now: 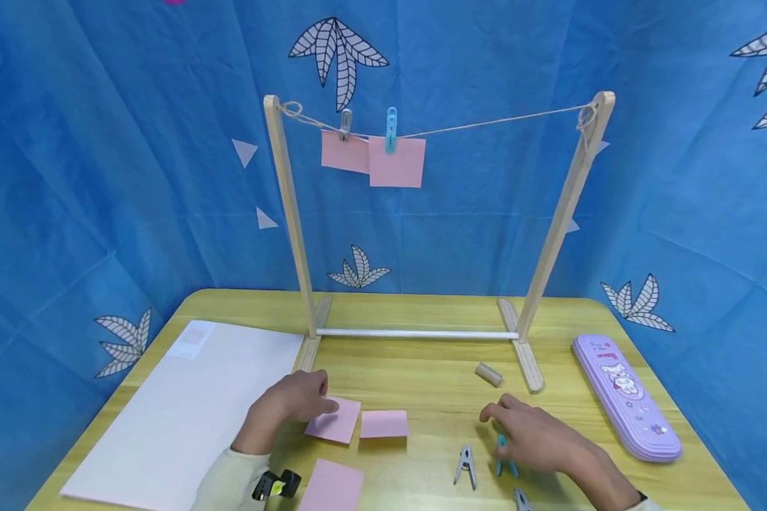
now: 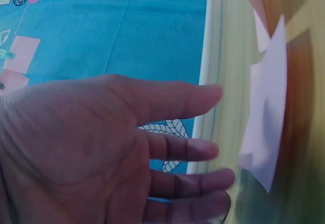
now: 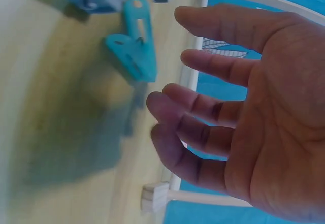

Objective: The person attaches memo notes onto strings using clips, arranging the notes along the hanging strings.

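My left hand (image 1: 294, 399) hovers over a pink paper square (image 1: 337, 424) on the table, thumb and fingers spread apart in the left wrist view, with nothing between them. Beside that square lie a creased pink paper (image 1: 384, 424) and, nearer me, another pink sheet (image 1: 332, 488). On the other side my right hand (image 1: 537, 434) hangs over a turquoise clothespin (image 3: 136, 41), its fingers loosely bent and holding nothing. Left of this hand a grey clothespin (image 1: 465, 466) lies on the wood, and a second grey clothespin (image 1: 522, 499) is cut off by the lower edge of the head view.
A wooden frame (image 1: 559, 227) stands at the back with a string (image 1: 492, 124) across its top. Two pink papers hang there from a grey and a turquoise clip (image 1: 391, 131). A white board (image 1: 192, 419) lies left, a purple pencil case (image 1: 626, 397) right, a small cylinder (image 1: 488, 374) between.
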A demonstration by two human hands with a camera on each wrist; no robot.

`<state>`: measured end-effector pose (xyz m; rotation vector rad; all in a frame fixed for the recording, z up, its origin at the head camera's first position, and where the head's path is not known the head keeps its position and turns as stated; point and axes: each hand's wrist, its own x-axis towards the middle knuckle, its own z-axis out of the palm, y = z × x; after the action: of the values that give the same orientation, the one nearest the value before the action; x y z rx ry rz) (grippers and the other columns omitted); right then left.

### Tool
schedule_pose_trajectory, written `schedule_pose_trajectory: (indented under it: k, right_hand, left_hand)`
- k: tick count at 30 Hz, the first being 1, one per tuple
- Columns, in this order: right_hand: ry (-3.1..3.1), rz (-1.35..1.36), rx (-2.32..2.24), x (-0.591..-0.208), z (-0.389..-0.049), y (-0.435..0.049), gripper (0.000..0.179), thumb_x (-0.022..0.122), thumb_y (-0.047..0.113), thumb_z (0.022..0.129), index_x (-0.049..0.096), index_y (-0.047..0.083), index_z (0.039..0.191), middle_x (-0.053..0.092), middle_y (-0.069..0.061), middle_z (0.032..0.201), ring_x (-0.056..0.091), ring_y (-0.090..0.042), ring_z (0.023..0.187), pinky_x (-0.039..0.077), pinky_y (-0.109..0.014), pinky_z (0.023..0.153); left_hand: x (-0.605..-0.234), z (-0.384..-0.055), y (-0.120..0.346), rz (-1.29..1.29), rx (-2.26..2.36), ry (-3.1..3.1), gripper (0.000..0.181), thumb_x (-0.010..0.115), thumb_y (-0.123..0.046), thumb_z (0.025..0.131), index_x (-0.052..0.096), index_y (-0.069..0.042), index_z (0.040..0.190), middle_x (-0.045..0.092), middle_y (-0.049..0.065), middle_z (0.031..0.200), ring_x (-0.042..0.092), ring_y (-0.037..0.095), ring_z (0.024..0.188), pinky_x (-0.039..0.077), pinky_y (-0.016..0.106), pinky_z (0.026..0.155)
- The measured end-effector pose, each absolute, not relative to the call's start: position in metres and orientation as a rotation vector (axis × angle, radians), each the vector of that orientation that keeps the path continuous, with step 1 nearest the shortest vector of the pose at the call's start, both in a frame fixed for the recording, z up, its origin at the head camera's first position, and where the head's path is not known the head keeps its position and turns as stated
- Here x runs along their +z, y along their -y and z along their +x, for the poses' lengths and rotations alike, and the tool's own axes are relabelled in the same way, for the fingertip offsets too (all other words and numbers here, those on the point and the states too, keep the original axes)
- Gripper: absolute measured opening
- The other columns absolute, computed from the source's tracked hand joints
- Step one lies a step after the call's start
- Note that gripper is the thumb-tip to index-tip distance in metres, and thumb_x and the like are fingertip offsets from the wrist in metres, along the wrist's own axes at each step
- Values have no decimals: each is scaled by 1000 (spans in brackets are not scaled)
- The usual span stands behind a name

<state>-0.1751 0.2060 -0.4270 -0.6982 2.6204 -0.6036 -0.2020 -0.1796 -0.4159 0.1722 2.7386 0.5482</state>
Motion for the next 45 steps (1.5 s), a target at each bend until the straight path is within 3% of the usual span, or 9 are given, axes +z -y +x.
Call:
schedule_pose_trajectory:
  k: [7,12,18,26,32,37,40,45]
  right_hand:
    - [-2633,-580,-583,-437,-168,-210,43,77,33,80,57,19,115,48,-1,98,45,-15,72,39,-29,62]
    - [-2641,-611,-548,-442,-165,-214,38,73,37,84,57,20,114,51,3,95,46,-13,74,41,-31,65]
    - [-2625,-651,-566,-444,-162,-216,29,66,37,90,57,21,112,50,4,94,44,-7,73,40,-28,64]
    - [-2640,-564,-543,-447,-163,-210,36,68,48,85,58,23,109,54,4,94,47,-12,76,42,-33,66]
    - [-2610,-540,-577,-449,-162,-206,28,69,35,86,56,23,109,59,3,94,50,-14,80,43,-37,69]
    - [-2624,-456,-587,-448,-163,-202,41,70,20,82,52,19,119,59,-2,96,49,-18,79,43,-38,69]
    - [-2646,-362,-612,-448,-164,-201,44,70,17,78,54,14,119,57,-3,88,49,-18,74,41,-35,65]
    - [-2696,-265,-705,-448,-166,-201,14,66,20,85,60,14,97,50,-1,73,44,-14,64,33,-26,56]
  left_hand:
    - [-419,-190,179,124,531,-2711,35,75,-36,81,55,-9,90,54,4,73,49,18,64,37,31,55]
    - [-427,-188,179,91,602,-2702,37,77,-33,78,55,-6,90,55,6,76,50,20,67,40,33,57]
    - [-434,-188,184,84,647,-2749,27,72,-21,82,55,-7,97,54,5,76,51,21,67,41,33,58]
    - [-441,-190,189,81,750,-2775,11,65,-9,82,55,-9,87,52,5,72,49,19,62,37,30,53]
    - [-446,-190,187,91,822,-2803,11,63,-6,84,57,-7,93,55,6,78,49,18,61,39,29,53]
    - [-447,-190,185,61,905,-2812,18,62,-5,88,57,-6,105,56,5,75,48,16,55,39,28,50]
    - [-442,-192,184,65,923,-2830,26,61,-6,91,55,-3,116,57,3,72,49,14,54,40,28,50]
    - [-429,-194,180,31,942,-2908,29,62,-11,91,58,-3,119,58,0,75,52,13,59,42,28,53]
